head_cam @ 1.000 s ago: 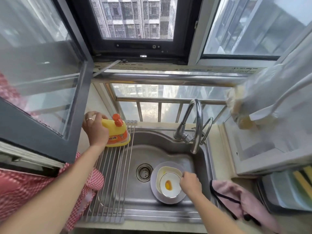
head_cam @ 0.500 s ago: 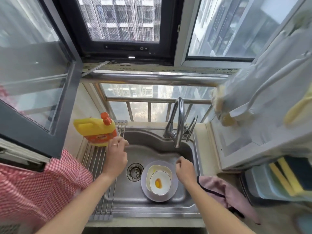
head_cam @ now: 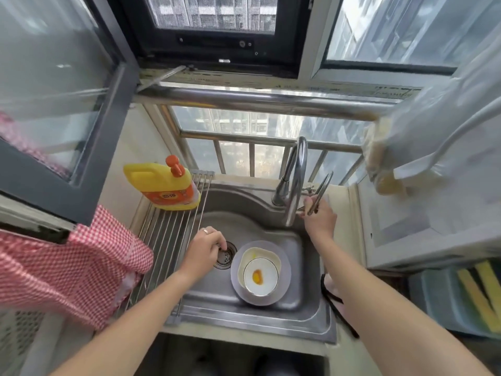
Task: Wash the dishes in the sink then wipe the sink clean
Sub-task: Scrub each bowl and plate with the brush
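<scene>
Fingers (head_cam: 311, 206) of the right hand (head_cam: 320, 221) are curling round the looped tap handle (head_cam: 321, 191) beside the faucet (head_cam: 295, 183), gripping it at the back right of the sink (head_cam: 252, 207). Over the drain strainer (head_cam: 225, 256), the left hand (head_cam: 202, 252) is hovering with its fingers (head_cam: 219, 240) bent down toward the strainer; whether they are pinching it or only touching it, I cannot tell. A ring is showing on that hand.

Dishes are sitting in the basin just right of the drain: a grey plate (head_cam: 284, 270) is lying flat, a cream bowl (head_cam: 260, 257) is resting on it, and a white bowl (head_cam: 260, 278) with an orange-yellow smear at its centre is nesting in the cream one.

A yellow dish soap bottle (head_cam: 161, 185) with an orange cap is standing at the far end of the roll-up drying rack (head_cam: 168, 234), which is spanning the sink's left side. A red checked cloth (head_cam: 67, 275) is hanging at the left, overlapping the rack's edge. On the worktop (head_cam: 339, 348) right of the sink, a pink cloth (head_cam: 329, 283) is peeking out from behind the right forearm. Yellow-and-dark sponges (head_cam: 482, 289) are lying in a pale blue container at the far right.
</scene>
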Available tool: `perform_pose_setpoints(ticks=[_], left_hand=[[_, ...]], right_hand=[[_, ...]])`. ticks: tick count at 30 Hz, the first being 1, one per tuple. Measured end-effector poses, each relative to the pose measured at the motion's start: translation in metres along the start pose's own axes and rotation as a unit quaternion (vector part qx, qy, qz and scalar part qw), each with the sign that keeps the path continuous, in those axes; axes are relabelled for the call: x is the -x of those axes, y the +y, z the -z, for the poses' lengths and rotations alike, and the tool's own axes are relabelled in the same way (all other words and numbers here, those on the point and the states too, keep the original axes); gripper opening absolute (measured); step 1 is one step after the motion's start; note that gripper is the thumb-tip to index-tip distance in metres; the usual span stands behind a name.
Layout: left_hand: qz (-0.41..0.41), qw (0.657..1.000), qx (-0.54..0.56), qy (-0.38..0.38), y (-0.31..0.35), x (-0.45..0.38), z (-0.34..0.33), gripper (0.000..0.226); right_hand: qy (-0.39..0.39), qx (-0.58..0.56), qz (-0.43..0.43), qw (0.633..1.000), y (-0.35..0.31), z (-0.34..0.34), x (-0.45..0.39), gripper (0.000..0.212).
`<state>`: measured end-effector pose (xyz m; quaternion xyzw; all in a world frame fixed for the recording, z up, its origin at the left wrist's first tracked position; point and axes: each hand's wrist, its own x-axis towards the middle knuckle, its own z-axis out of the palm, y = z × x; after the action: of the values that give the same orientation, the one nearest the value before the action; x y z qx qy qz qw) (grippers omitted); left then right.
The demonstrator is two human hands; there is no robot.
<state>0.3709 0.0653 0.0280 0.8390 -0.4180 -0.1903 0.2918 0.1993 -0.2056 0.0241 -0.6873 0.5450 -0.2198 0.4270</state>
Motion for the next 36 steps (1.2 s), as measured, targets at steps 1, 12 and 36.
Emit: perform_pose_setpoints(ticks=[1, 12, 36], left_hand=[[0.009, 1.0, 0.001, 0.004, -0.002, 0.001, -0.001, 0.039], [0.051, 0.998, -0.002, -0.023, 0.005, -0.003, -0.015, 0.038], [0.087, 0.992, 0.009, -0.088, 0.008, 0.001, -0.035, 0.039]], right_hand=[[-0.002, -0.009, 0.001, 1.0, 0.003, 0.001, 0.002, 0.004], [-0.001, -0.023, -0.019, 1.0, 0.004, 0.006, 0.015, 0.016], [0.0, -0.021, -0.03, 0.999, -0.005, 0.008, 0.017, 0.015]])
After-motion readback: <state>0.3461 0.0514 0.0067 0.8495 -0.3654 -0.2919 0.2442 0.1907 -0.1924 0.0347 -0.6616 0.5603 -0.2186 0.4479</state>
